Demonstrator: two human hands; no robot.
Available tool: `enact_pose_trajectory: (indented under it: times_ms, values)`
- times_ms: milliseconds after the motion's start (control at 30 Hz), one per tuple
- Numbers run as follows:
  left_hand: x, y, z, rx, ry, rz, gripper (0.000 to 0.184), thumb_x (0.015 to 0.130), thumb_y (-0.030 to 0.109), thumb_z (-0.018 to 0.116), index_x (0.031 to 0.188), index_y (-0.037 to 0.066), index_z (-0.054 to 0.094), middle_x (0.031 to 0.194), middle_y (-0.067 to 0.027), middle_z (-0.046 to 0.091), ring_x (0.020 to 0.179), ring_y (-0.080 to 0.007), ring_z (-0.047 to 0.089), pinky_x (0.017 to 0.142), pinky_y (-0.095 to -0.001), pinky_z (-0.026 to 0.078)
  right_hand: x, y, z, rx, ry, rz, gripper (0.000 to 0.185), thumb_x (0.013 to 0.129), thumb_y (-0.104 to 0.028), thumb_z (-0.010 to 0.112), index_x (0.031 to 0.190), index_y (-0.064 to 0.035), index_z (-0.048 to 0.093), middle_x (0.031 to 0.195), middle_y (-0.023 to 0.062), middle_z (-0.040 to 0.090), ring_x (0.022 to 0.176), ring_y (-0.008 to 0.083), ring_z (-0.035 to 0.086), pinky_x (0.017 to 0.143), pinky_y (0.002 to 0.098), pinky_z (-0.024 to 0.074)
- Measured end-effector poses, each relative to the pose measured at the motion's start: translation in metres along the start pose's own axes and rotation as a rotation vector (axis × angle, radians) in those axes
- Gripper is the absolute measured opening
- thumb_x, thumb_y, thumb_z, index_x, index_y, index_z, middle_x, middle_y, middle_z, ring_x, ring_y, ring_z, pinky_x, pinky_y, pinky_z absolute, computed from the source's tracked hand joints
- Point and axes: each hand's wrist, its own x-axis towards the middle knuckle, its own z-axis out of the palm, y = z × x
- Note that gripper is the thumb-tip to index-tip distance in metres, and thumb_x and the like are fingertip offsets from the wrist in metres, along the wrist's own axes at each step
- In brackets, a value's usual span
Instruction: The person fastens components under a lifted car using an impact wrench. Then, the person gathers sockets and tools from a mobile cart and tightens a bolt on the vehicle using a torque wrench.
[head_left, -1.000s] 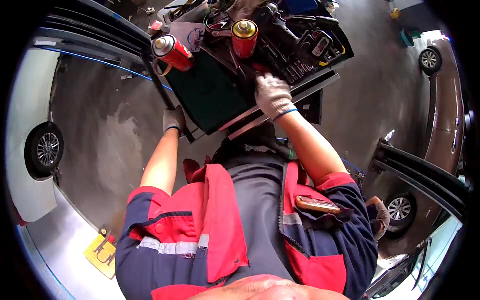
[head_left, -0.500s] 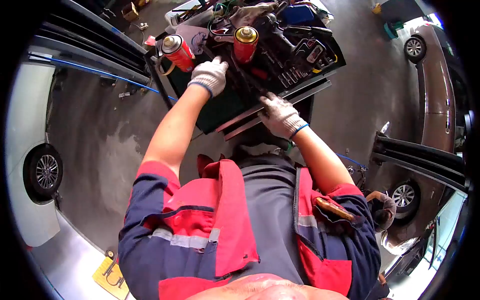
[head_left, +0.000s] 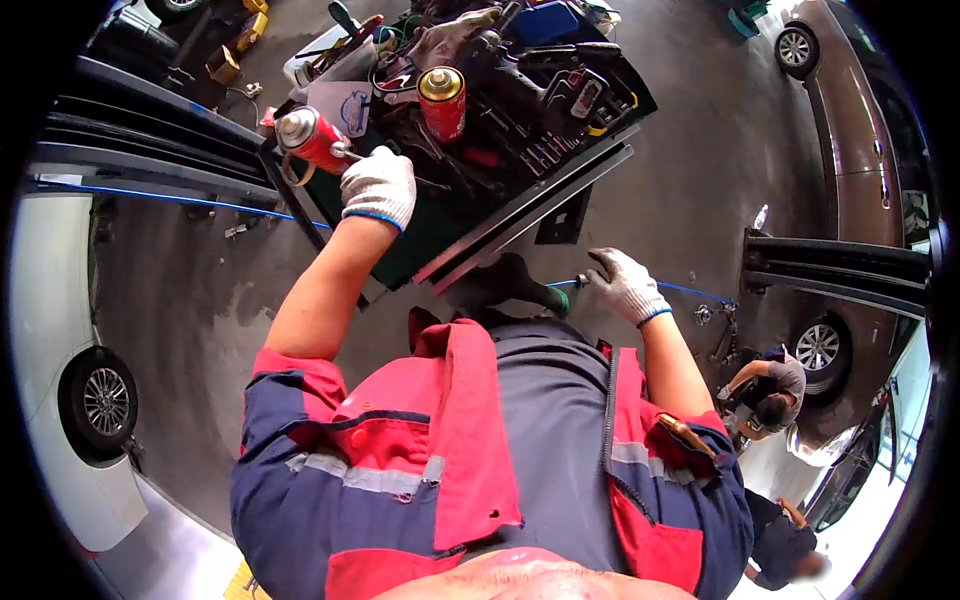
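My left hand (head_left: 379, 187), in a white glove, is closed on a metal wrench (head_left: 343, 151) over the left side of the tool cart (head_left: 425, 235). Just behind it stands a red spray can with a white top (head_left: 312, 138). Another red can with a gold top (head_left: 442, 103) stands nearer the middle of the cart. My right hand (head_left: 623, 285), gloved as well, hangs away from the cart's front edge with its fingers apart and nothing in them. Sockets (head_left: 550, 152) and a power tool (head_left: 500, 72) lie on the cart's right part.
A lift arm (head_left: 835, 275) reaches in from the right, by a brown car (head_left: 855, 150). One person (head_left: 770, 390) crouches near its wheel; another (head_left: 785, 540) is at the lower right. A white car (head_left: 60, 330) stands left. A blue hose (head_left: 690, 292) crosses the floor.
My left hand has moved left towards the white-topped can and now holds a wrench. My right hand has drawn back from the cart, fingers apart. The view has shifted.
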Motion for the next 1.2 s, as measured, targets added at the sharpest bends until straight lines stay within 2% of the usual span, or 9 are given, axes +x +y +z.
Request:
enact_pose_trajectory:
  times_ms: [167, 233, 333, 433, 600, 700, 767, 833, 1200]
  values:
    - [-0.043, 0.003, -0.036, 0.041, 0.219, 0.111, 0.02, 0.094, 0.017, 0.054, 0.104, 0.008, 0.069, 0.095, -0.0148, 0.063, 0.086, -0.0357, 0.069, 0.072, -0.0478, 0.056, -0.009, 0.006, -0.014, 0.012, -0.007, 0.017, 0.045, 0.097, -0.034, 0.065, 0.133, -0.0062, 0.064, 0.133, 0.0162, 0.066, 0.121, 0.0356, 0.064, 0.103, 0.0415, 0.0517]
    - [-0.061, 0.002, -0.057, -0.029, 0.553, 0.414, 0.015, 0.087, 0.011, 0.058, 0.098, 0.01, 0.068, 0.093, -0.0112, 0.063, 0.082, -0.0316, 0.068, 0.069, -0.0426, 0.055, -0.01, -0.011, -0.029, 0.053, -0.016, -0.001, 0.047, 0.097, -0.033, 0.066, 0.134, -0.0053, 0.063, 0.134, 0.0178, 0.065, 0.122, 0.0355, 0.064, 0.104, 0.0406, 0.0515]
    - [-0.085, 0.025, -0.079, -0.245, 0.683, 0.732, 0.021, 0.079, 0.011, 0.067, 0.1, 0.012, 0.071, 0.098, -0.0046, 0.066, 0.088, -0.028, 0.07, 0.072, -0.0392, 0.057, -0.004, -0.031, -0.035, 0.347, 0.122, -0.243, 0.054, 0.097, -0.034, 0.067, 0.141, -0.0031, 0.058, 0.135, 0.0177, 0.065, 0.123, 0.0319, 0.064, 0.103, 0.0399, 0.0513]
    - [-0.109, 0.059, -0.078, -0.475, 0.708, 0.889, 0.035, 0.066, 0.008, 0.08, 0.101, 0.015, 0.076, 0.098, -0.0027, 0.066, 0.09, -0.0258, 0.07, 0.071, -0.0381, 0.057, -0.011, -0.069, -0.045, 1.189, -0.161, -0.23, 0.058, 0.101, -0.028, 0.063, 0.15, 0.0002, 0.047, 0.128, 0.0107, 0.065, 0.114, 0.0186, 0.062, 0.1, 0.0325, 0.0497]
    - [-0.13, 0.11, -0.068, -0.66, 0.69, 0.802, 0.037, 0.068, 0.003, 0.081, 0.103, 0.011, 0.075, 0.11, -0.0097, 0.069, 0.093, -0.0309, 0.07, 0.073, -0.0398, 0.058, -0.046, -0.09, -0.064, 1.178, -0.735, -0.125, 0.044, 0.1, -0.016, 0.067, 0.138, 0.004, 0.056, 0.096, 0.0065, 0.065, 0.08, 0.0132, 0.061, 0.075, 0.0289, 0.0521]
    - [-0.136, 0.146, -0.055, -0.899, 0.934, 0.368, 0.067, 0.079, -0.007, 0.078, 0.141, 0.003, 0.055, 0.128, -0.0208, 0.063, 0.096, -0.0354, 0.07, 0.081, -0.041, 0.06, -0.066, -0.076, -0.064, 1.224, -0.71, -0.108, 0.039, 0.102, -0.021, 0.065, 0.131, 0.0039, 0.058, 0.084, 0.0029, 0.063, 0.071, 0.0089, 0.055, 0.064, 0.0249, 0.046]
    - [-0.137, 0.157, -0.031, -1.098, 0.747, 0.166, 0.083, 0.086, -0.008, 0.074, 0.158, 0.002, 0.034, 0.145, -0.0196, 0.052, 0.106, -0.0184, 0.065, 0.087, -0.0312, 0.058, -0.074, -0.06, -0.066, 1.212, -0.731, -0.093, 0.039, 0.102, -0.022, 0.065, 0.131, 0.0044, 0.058, 0.08, 0.003, 0.062, 0.067, 0.0089, 0.054, 0.06, 0.0245, 0.0443]
    - [-0.135, 0.163, -0.018, -1.748, 0.467, 0.101, 0.082, 0.087, -0.007, 0.076, 0.158, 0.003, 0.036, 0.139, -0.013, 0.057, 0.103, -0.0118, 0.061, 0.089, -0.0249, 0.056, -0.085, -0.048, -0.065, 1.253, -0.768, -0.073, 0.041, 0.101, -0.023, 0.065, 0.131, 0.005, 0.058, 0.076, 0.0032, 0.061, 0.063, 0.009, 0.053, 0.057, 0.0243, 0.0429]
    - [-0.155, 0.21, -0.029, -1.776, 0.158, 0.174, 0.069, 0.089, -0.009, 0.058, 0.155, 0.004, 0.039, 0.134, -0.0134, 0.06, 0.096, -0.0127, 0.064, 0.076, -0.0234, 0.057, -0.111, 0.016, -0.079, 1.357, -0.817, -0.083, 0.05, 0.099, -0.024, 0.065, 0.139, 0.0032, 0.055, 0.073, 0.004, 0.062, 0.057, 0.0084, 0.053, 0.051, 0.024, 0.0413]
